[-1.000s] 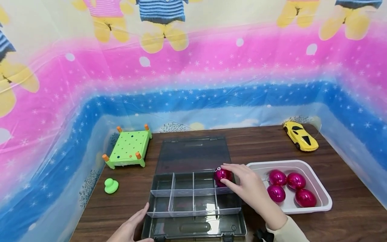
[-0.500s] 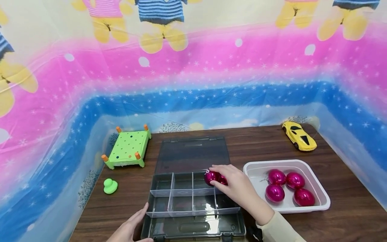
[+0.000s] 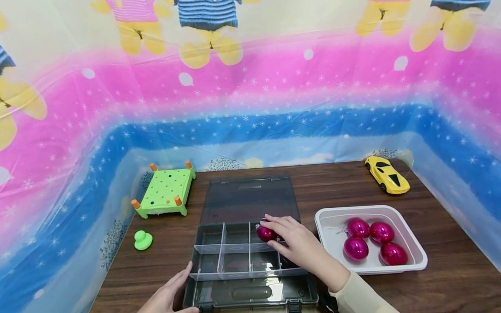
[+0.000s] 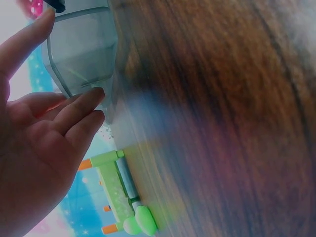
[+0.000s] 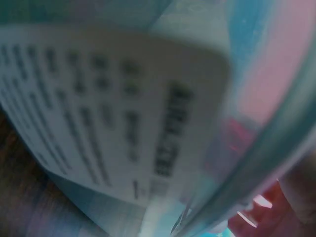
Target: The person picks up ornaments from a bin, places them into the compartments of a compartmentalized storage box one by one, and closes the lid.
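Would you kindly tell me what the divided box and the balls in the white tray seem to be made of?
Divided box: probably glossy plastic, smoky grey and translucent, with light glare inside. Pink balls: mirror-like, with sharp bright highlights; perhaps coated plastic, though glass is possible.

The right sleeve (image 3: 364,296) is plain cream and runs down to the wrist. Just beside its edge shows a small black piece (image 3: 328,301), form unclear. Left hand (image 3: 169,292) and right hand (image 3: 298,244) are bare.

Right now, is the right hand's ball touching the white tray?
Apart; head view shows the ball at the organizer, tabletop between it and the white tray.
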The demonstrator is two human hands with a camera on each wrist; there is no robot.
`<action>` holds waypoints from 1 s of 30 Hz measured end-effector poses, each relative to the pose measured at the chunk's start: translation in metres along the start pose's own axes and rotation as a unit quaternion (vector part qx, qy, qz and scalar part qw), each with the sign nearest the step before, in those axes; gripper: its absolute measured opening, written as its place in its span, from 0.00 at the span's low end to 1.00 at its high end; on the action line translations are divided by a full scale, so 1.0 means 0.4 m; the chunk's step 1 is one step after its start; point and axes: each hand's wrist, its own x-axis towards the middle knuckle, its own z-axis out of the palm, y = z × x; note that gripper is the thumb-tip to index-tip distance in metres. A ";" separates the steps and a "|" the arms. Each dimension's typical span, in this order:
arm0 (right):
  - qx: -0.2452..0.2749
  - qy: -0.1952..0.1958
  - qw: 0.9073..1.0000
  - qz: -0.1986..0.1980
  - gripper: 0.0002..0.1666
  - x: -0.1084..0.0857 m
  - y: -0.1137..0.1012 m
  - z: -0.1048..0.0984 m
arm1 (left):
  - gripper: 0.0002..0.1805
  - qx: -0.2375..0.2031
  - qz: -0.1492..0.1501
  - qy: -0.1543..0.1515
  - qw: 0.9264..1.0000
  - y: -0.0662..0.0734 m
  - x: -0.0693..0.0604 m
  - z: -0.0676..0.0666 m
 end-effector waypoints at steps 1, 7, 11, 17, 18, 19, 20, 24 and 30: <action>0.000 -0.017 1.000 0.002 0.32 -0.001 0.000 0.001 | 0.59 0.000 -0.002 -0.001 1.000 -0.001 0.000 0.000; -0.007 -0.083 0.996 0.014 0.34 -0.011 -0.004 -0.001 | 0.59 0.001 -0.009 -0.003 1.000 -0.003 0.003 -0.002; -0.013 -0.064 0.998 0.019 0.26 -0.020 -0.016 -0.017 | 0.58 -0.005 0.003 -0.003 1.000 0.004 0.001 -0.005; -0.028 -0.022 0.999 0.032 0.20 -0.045 -0.032 -0.066 | 0.58 -0.015 0.001 -0.004 1.000 0.008 -0.002 -0.007; -0.031 -0.015 0.999 0.035 0.20 -0.051 -0.031 -0.074 | 0.58 -0.016 0.000 -0.004 1.000 0.007 -0.001 -0.007; -0.036 -0.009 0.999 0.038 0.20 -0.058 -0.029 -0.083 | 0.58 -0.015 -0.001 -0.004 1.000 0.007 -0.001 -0.006; -0.040 -0.003 0.998 0.040 0.20 -0.064 -0.026 -0.091 | 0.58 -0.015 -0.001 -0.004 1.000 0.007 -0.001 -0.006; -0.054 0.016 0.996 0.063 0.19 -0.095 -0.004 -0.119 | 0.58 -0.010 0.007 0.000 1.000 0.013 -0.005 -0.004; -0.067 0.032 0.990 0.116 0.17 -0.149 0.044 -0.154 | 0.56 -0.008 0.021 0.007 1.000 0.137 -0.049 -0.030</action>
